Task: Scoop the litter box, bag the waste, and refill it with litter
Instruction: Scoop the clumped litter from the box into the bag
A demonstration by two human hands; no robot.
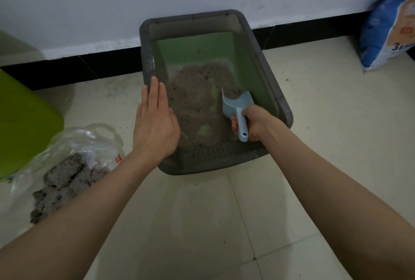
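A grey-rimmed litter box [267, 73] with a green inside stands on the floor against the wall. Grey-brown litter [195, 104] covers part of its bottom, with bare green patches showing. My right hand [253, 122] grips the handle of a light blue scoop [235, 104], whose mouth holds some litter and points into the box. My left hand [155, 120] is flat with straight fingers over the box's left rim. A clear plastic bag [89, 142] lies on the floor at the left, with grey clumps of waste [60, 181] in it.
A blue and white litter bag [388, 28] leans against the wall at the far right. A lime green plastic object [22, 122] stands at the left edge. Pale floor tiles [202, 223] spread in front, with a black skirting along the wall.
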